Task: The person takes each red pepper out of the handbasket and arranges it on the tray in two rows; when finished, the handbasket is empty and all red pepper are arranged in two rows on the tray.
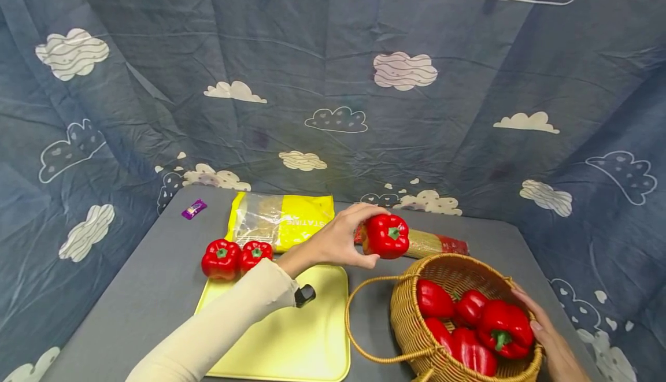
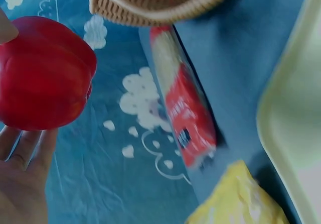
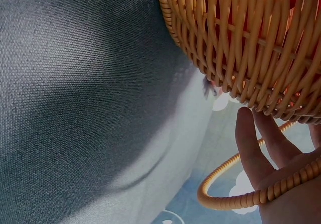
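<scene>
My left hand holds a red bell pepper by its side, thumb below and fingers over the top. The pepper is raised left of the wicker basket, its green stem facing me in the head view. Several red bell peppers fill the basket, whose mouth tilts toward me. At its right rim my right hand grips the basket, thumb at the edge. In the right wrist view, its fingers reach the outer weave. Two more red bell peppers stand by the pale yellow tray's far left corner.
A yellow and clear bag lies behind the tray. Beyond the raised pepper is a long red-ended packet of thin pale sticks. A small purple wrapper lies back left. The basket's loop handle sticks out toward the tray.
</scene>
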{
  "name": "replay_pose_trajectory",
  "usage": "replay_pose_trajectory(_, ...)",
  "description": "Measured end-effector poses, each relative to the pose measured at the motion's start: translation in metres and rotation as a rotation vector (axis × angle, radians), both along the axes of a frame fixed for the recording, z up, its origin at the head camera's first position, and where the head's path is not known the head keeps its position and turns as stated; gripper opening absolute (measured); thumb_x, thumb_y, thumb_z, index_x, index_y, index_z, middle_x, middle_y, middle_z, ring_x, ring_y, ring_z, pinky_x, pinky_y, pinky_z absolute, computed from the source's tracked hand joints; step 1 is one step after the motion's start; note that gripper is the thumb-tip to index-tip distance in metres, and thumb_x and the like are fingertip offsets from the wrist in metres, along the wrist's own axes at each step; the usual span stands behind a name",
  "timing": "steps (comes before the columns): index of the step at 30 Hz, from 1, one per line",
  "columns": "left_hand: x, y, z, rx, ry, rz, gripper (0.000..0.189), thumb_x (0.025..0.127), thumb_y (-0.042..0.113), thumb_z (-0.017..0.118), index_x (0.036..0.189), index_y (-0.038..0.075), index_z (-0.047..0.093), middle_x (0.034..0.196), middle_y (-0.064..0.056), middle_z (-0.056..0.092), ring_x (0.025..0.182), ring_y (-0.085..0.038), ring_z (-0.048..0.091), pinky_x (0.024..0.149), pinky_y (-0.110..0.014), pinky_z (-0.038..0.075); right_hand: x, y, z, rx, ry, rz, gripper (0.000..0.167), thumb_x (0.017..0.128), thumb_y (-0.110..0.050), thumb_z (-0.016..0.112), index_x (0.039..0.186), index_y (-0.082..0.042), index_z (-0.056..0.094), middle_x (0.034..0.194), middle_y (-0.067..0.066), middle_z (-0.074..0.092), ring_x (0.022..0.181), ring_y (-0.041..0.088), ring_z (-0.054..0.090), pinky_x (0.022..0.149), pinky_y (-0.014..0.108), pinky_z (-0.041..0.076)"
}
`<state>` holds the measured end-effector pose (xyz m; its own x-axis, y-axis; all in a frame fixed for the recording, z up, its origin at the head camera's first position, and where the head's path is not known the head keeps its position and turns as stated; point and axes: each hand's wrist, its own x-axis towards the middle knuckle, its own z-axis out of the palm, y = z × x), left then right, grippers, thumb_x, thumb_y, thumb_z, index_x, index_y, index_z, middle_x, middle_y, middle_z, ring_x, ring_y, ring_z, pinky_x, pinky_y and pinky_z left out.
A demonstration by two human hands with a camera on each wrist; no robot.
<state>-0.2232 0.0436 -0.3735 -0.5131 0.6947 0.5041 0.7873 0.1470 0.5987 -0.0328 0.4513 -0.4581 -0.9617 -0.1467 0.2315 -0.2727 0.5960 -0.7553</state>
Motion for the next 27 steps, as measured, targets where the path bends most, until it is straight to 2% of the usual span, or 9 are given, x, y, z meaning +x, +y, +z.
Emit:
replay_pose_trajectory(6,-0.002,-0.024,-0.003,-0.03,-0.011,0.025,0.072,0.072,0.019,0.08,0.137,0.008,0.053,0.127,-0.005,0.062,0.107,-0.016,0.056,0.091,-0.024,0.054,0.001,-0.001,0.0,0.001,0.003,0.001,0.053,0.106,-0.005,0.019,0.159,-0.005,0.02,0.156,-0.032,0.017,0.137,-0.021,0.015,0.098,-0.004,0.014)
replay_pose_trajectory(10,-0.003,-0.037,-0.002,-0.037,-0.041,0.029,0.073,0.071,0.016,0.08,0.138,0.008,0.051,0.123,-0.005,0.064,0.104,-0.015,0.06,0.093,-0.025,0.054,0.001,-0.002,0.002,0.008,0.041,0.015,0.053,0.105,-0.002,0.02,0.158,-0.002,0.021,0.159,-0.028,0.018,0.14,-0.018,0.015,0.1,-0.003,0.015)
replay_pose_trajectory(15,-0.002,-0.05,0.0,-0.038,-0.061,0.038,0.074,0.071,0.016,0.079,0.138,0.009,0.05,0.122,-0.003,0.065,0.105,-0.013,0.062,0.094,-0.027,0.055,0.0,-0.004,0.004,0.004,0.098,0.048,0.052,0.104,0.002,0.02,0.156,0.003,0.023,0.161,-0.023,0.02,0.143,-0.014,0.016,0.104,-0.001,0.016)
replay_pose_trajectory(21,-0.003,-0.063,0.003,-0.058,-0.041,0.019,0.082,0.069,0.014,0.08,0.145,0.017,0.049,0.13,-0.002,0.058,0.112,-0.014,0.056,0.093,-0.032,0.055,0.001,-0.005,0.003,-0.002,0.099,0.046,0.052,0.104,0.002,0.02,0.156,0.003,0.023,0.161,-0.022,0.02,0.143,-0.014,0.016,0.104,-0.001,0.015)
replay_pose_trajectory(24,-0.002,-0.072,0.004,-0.104,-0.077,0.04,0.085,0.068,0.013,0.08,0.146,0.023,0.049,0.13,-0.001,0.053,0.114,-0.016,0.053,0.092,-0.032,0.054,0.001,-0.004,0.003,-0.007,0.085,0.047,0.053,0.104,0.002,0.02,0.156,0.002,0.022,0.162,-0.022,0.019,0.143,-0.014,0.015,0.104,-0.001,0.015)
replay_pose_trajectory(27,-0.001,-0.082,0.005,-0.166,-0.147,0.059,0.083,0.069,0.012,0.08,0.146,0.024,0.051,0.131,-0.001,0.048,0.116,-0.018,0.051,0.09,-0.033,0.055,0.002,-0.003,0.002,-0.005,0.058,0.035,0.053,0.105,0.0,0.02,0.157,0.0,0.022,0.161,-0.025,0.018,0.142,-0.016,0.015,0.102,-0.002,0.015)
